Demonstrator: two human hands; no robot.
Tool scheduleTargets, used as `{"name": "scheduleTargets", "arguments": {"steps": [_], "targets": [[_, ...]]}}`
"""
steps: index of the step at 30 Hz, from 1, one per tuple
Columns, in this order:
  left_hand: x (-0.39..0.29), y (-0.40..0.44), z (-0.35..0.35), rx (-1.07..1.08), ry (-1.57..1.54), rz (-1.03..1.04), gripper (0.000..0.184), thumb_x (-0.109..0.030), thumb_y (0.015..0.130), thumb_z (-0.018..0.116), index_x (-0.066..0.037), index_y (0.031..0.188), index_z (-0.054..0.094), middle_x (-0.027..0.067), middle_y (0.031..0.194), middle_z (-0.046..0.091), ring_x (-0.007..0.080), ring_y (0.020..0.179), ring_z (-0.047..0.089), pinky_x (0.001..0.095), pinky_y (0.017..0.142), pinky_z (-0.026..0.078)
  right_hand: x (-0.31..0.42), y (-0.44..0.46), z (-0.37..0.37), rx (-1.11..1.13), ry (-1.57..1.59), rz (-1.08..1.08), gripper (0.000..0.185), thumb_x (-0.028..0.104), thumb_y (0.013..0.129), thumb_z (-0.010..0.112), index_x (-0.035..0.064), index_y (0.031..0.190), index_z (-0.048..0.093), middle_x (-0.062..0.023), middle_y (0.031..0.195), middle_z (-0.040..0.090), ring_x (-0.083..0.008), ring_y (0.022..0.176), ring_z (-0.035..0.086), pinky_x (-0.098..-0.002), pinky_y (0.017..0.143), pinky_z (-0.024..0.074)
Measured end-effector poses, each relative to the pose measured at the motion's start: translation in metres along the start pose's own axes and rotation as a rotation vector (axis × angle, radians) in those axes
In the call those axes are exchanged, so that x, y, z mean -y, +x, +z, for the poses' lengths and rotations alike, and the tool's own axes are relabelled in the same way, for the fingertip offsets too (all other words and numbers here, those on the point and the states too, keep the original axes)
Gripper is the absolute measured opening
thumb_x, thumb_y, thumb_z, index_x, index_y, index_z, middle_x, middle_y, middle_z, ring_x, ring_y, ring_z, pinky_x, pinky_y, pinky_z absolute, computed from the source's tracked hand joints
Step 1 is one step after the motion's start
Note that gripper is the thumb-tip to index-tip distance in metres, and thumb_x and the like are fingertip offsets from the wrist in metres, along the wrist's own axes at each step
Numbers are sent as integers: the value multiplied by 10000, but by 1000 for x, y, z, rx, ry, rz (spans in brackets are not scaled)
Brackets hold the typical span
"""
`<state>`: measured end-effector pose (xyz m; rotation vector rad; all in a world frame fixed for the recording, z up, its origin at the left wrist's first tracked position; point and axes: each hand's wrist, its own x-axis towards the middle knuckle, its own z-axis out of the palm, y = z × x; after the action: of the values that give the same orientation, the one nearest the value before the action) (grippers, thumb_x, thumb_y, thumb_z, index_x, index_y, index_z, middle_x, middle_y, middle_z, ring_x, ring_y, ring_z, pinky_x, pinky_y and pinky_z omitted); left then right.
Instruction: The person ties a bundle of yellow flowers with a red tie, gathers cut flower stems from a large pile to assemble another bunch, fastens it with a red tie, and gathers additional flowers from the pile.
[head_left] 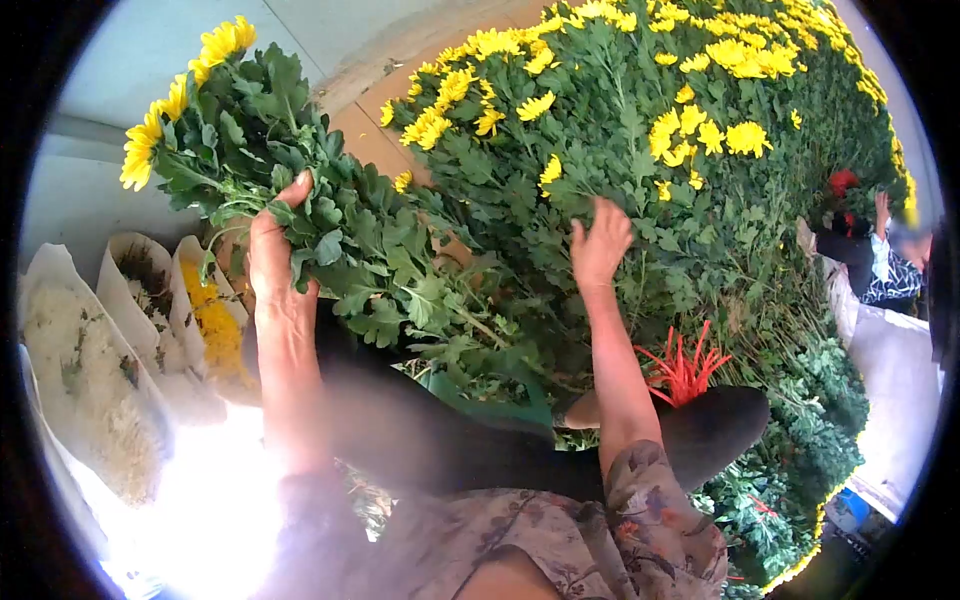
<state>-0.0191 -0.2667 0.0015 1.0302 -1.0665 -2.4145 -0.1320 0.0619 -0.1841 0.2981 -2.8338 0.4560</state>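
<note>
My left hand (pixel 275 235) is closed round the leafy stems of a bunch of yellow chrysanthemums (pixel 240 140), raised at the left. The flower heads point up and left, and the stems slant down to the right across my lap. My right hand (pixel 602 242) is at the near side of a large heap of chrysanthemums (pixel 640 150), over its leaves. Its thumb stands apart from the fingers, with no stem visible in it. Just below the heap, a bundle of red ties (pixel 685 365) rests by my knee.
White paper-like wrappers at the left hold white flowers (pixel 85 380) and yellow flowers (pixel 215 320). More cut stems with leaves (pixel 790 460) lie at the lower right. Another person (pixel 890 255) sits at the far right beside the heap. Bright glare covers the lower left.
</note>
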Motion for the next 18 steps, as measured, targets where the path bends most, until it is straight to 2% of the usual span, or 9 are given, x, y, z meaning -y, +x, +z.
{"name": "scheduleTargets", "arguments": {"steps": [4, 6, 8, 10, 11, 12, 14, 15, 18], "targets": [[5, -2, 10, -30, 5, -6, 184, -158, 796, 675, -61, 950, 651, 38, 858, 675, 181, 728, 639, 302, 692, 518, -59, 15, 1, 113, -322, -12, 433, 190, 791, 715, 77, 1168, 536, -131, 1168, 521, -269, 1109, 459, -444, 930, 333], [6, -1, 13, -27, 22, -12, 175, -171, 804, 670, -63, 940, 652, 32, 840, 674, 175, 700, 634, 292, 680, 516, -75, 35, 1, 445, -296, 32, 472, 273, 831, 683, 81, 1230, 520, -132, 1148, 542, -259, 1093, 481, -472, 940, 337], [7, -1, 13, -18, 20, -42, 180, -174, 806, 668, -62, 946, 653, 33, 842, 675, 172, 705, 637, 290, 679, 517, -70, 33, -5, 402, -227, 13, 411, 314, 872, 627, 84, 1200, 532, -116, 1054, 594, -279, 1041, 526, -468, 945, 354], [8, 0, 17, 16, 25, -73, 186, -177, 809, 666, -61, 953, 653, 34, 843, 676, 168, 709, 639, 289, 678, 518, -69, 22, -11, 271, -344, -385, 300, 279, 895, 598, 74, 1107, 545, -106, 959, 621, -315, 997, 550, -460, 953, 369], [9, -1, 18, 25, 47, -72, 192, -183, 813, 662, -59, 959, 653, 36, 844, 677, 168, 716, 643, 291, 680, 519, -83, 17, -2, 314, -419, -461, 218, 209, 876, 599, 74, 1039, 549, -108, 893, 632, -333, 933, 580, -445, 871, 447], [10, 0, 18, 27, 71, -70, 198, -189, 817, 658, -58, 966, 654, 38, 845, 679, 168, 723, 646, 292, 681, 520, -85, 19, -3, 304, -425, -459, 218, 209, 876, 599, 74, 1039, 549, -108, 893, 632, -333, 933, 580, -445, 871, 447], [16, 6, 17, 0, 69, -63, 209, -200, 823, 652, -56, 974, 654, 41, 852, 680, 168, 732, 649, 294, 680, 522, -86, 23, 1, 387, -244, -354, 237, 187, 837, 618, 80, 1040, 560, -122, 911, 628, -324, 897, 596, -428, 740, 510], [18, 7, 18, 9, 72, -74, 210, -203, 823, 651, -58, 975, 654, 42, 857, 680, 170, 733, 650, 296, 683, 522, -63, 30, -17, 292, -155, -418, 229, 170, 816, 616, 77, 1019, 564, -135, 909, 626, -318, 866, 608, -409, 636, 522], [25, 15, 19, 46, 74, -113, 213, -203, 821, 653, -59, 978, 653, 44, 870, 681, 174, 741, 651, 300, 689, 524, -5, 54, -43, 330, -79, -354, 263, 223, 843, 612, 82, 1060, 569, -136, 923, 618, -312, 841, 607, -409, 685, 515]]}}
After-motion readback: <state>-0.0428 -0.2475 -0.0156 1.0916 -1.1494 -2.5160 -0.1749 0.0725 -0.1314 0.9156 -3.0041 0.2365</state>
